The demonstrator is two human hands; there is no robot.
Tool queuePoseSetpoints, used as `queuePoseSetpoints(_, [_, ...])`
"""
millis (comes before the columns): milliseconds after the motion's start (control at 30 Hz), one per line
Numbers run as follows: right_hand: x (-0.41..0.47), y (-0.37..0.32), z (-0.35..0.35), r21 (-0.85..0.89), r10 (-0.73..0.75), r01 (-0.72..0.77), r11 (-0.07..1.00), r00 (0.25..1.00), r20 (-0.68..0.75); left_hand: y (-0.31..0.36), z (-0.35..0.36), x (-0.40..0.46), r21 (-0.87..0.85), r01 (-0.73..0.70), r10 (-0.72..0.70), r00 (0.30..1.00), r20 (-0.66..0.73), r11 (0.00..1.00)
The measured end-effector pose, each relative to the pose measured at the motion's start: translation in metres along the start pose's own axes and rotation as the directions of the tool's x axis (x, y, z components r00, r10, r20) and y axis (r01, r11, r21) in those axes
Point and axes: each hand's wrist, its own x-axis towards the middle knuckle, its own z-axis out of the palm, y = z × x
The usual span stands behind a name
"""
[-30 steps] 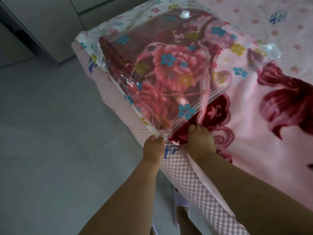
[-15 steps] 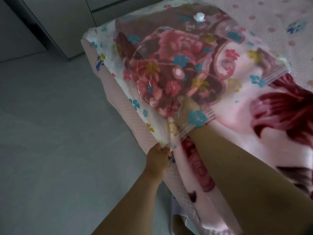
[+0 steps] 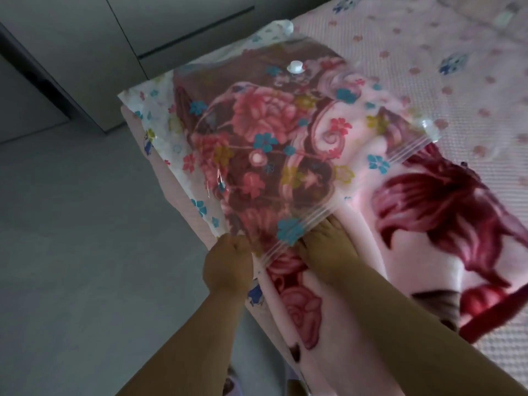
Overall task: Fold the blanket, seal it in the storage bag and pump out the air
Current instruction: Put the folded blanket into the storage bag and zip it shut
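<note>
Fingers of the right hand (image 3: 328, 247) now sit at the mouth of the storage bag (image 3: 285, 144), tips tucked under the zip strip (image 3: 308, 227); half a second ago that hand was pushed deeper inside, showing through the clear plastic. Whether its grip is clenched on the blanket (image 3: 357, 212) or lies flat on it cannot be told, since the fingertips are hidden by the strip. The left hand (image 3: 228, 264) has stayed at the bag's near corner, its grip clenched on the plastic edge there. The view has also pulled back, so more of the bag's far side shows.

The blanket is pink fleece with large dark red flowers and a red border. Part of it is already inside the bag, seen as brown and pink blooms through the plastic; the rest spills out of the open mouth toward the person and to the right of the bag. The bag is transparent, printed with small blue, yellow and red flowers, with a white round valve (image 3: 296, 66) near its far end and a white slider clip (image 3: 430, 127) at the right end of the zip strip.

Bag and blanket lie on a bed (image 3: 428, 52) covered in a pink textured sheet with small flower dots. Left of the bag is grey floor (image 3: 71, 238), and beyond it pale cabinet fronts (image 3: 128, 38). The loose blanket lies across the bag's mouth.
</note>
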Motion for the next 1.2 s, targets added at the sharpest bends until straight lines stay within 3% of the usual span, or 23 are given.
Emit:
queuePoseSetpoints(100, [-0.018, 0.030, -0.016, 0.119, 0.059, -0.042, 0.992, 0.988, -0.143, 0.046, -0.002, 0.010, 0.009, -0.137, 0.138, 0.990, -0.029, 0.990])
queuePoseSetpoints(233, [-0.019, 0.093, -0.046, 0.223, 0.336, -0.274, 0.936, 0.883, -0.326, 0.112, 0.008, 0.021, 0.087, -0.384, 0.385, 0.923, 0.000, 0.919])
queuePoseSetpoints(333, [-0.011, 0.147, -0.067, 0.253, 0.574, -0.516, 0.818, 0.753, -0.322, 0.156, 0.028, 0.034, 0.153, -0.578, 0.578, 0.815, 0.047, 0.802])
queuePoseSetpoints(433, [-0.002, 0.190, -0.088, 0.254, 0.731, -0.686, 0.682, 0.654, -0.194, 0.199, 0.056, 0.047, 0.202, -0.746, 0.733, 0.664, 0.151, 0.635])
queuePoseSetpoints(567, [0.008, 0.225, -0.103, 0.260, 0.802, -0.763, 0.591, 0.591, -0.087, 0.244, 0.094, 0.056, 0.242, -0.861, 0.740, 0.508, 0.441, 0.447])
queuePoseSetpoints(700, [0.008, 0.246, -0.093, 0.214, 0.843, -0.843, 0.494, 0.524, 0.116, 0.279, 0.130, 0.062, 0.241, -0.913, 0.679, 0.406, 0.612, 0.329])
queuePoseSetpoints(867, [0.017, 0.268, -0.080, 0.222, 0.843, -0.886, 0.406, 0.457, 0.282, 0.331, 0.165, 0.087, 0.250, -0.955, 0.656, 0.293, 0.696, 0.160])
queuePoseSetpoints(1033, [0.036, 0.293, -0.071, 0.315, 0.812, -0.912, 0.263, 0.385, 0.439, 0.373, 0.206, 0.114, 0.251, -0.967, 0.595, 0.230, 0.770, 0.049])
queuePoseSetpoints(1133, [0.045, 0.300, -0.049, 0.250, 0.780, -0.930, 0.271, 0.364, 0.509, 0.390, 0.234, 0.133, 0.218, -0.974, 0.597, 0.140, 0.790, -0.060])
queuePoseSetpoints(1200, [0.049, 0.301, -0.037, 0.187, 0.810, -0.936, 0.299, 0.353, 0.469, 0.405, 0.255, 0.145, 0.217, -0.971, 0.590, 0.118, 0.799, -0.099])
